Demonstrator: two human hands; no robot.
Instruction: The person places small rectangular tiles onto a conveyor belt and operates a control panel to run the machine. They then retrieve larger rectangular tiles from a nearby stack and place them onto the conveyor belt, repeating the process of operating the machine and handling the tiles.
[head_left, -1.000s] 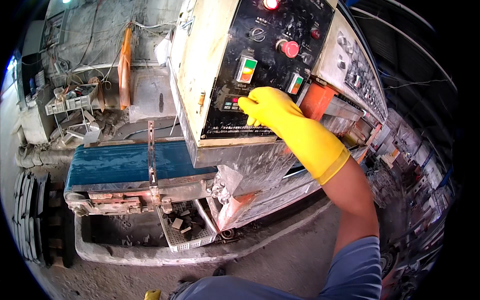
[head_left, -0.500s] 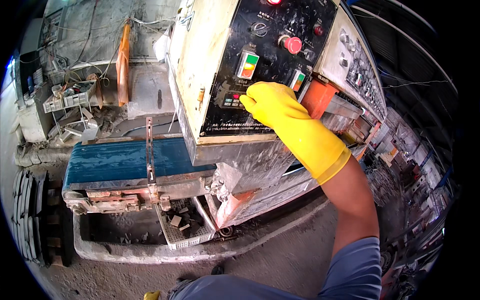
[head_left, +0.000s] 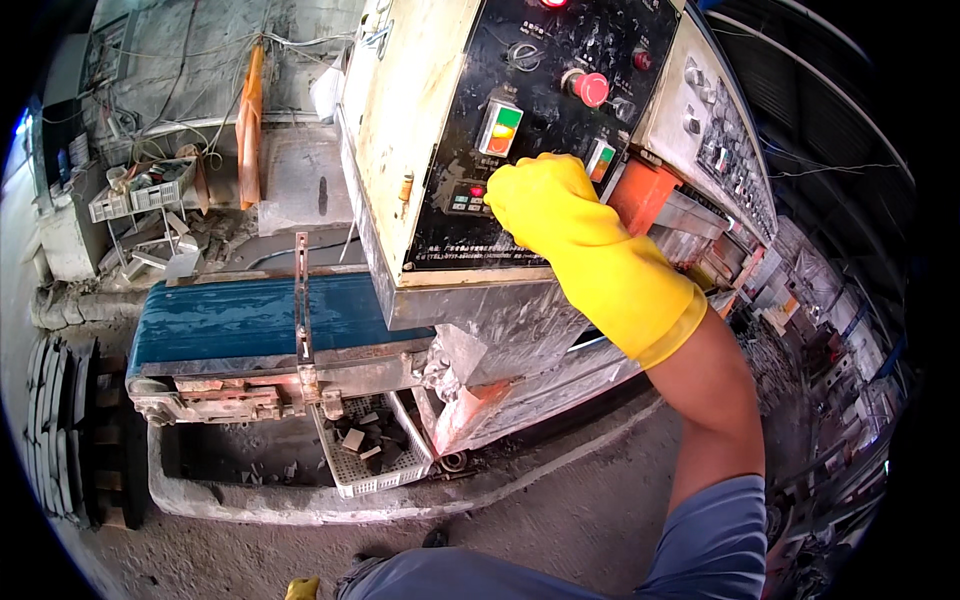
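My right hand (head_left: 550, 205), in a long yellow rubber glove, is raised to the black control panel (head_left: 450, 232) of a worn machine. Its fingers are curled closed against the panel, beside a small display with a red light (head_left: 477, 191); whatever they grip is hidden behind the glove. Above the hand is a green and orange lit push-button switch (head_left: 499, 130). A red mushroom-shaped stop button (head_left: 592, 90) and a second green and orange switch (head_left: 600, 160) are up and to the right. Only a bit of my left hand (head_left: 302, 589), also yellow-gloved, shows at the lower edge, its fingers not readable.
A blue conveyor belt (head_left: 230, 322) runs left from under the panel. Below it, a white plastic crate (head_left: 385, 484) with broken pieces stands in a concrete trough (head_left: 250, 508). Stacked slabs (head_left: 60, 430) stand at the left. An orange cover (head_left: 640, 196) is right of the panel.
My right hand has shifted slightly on the panel and its wrist has turned a little, with the fingers curled in more. The view has moved slightly.
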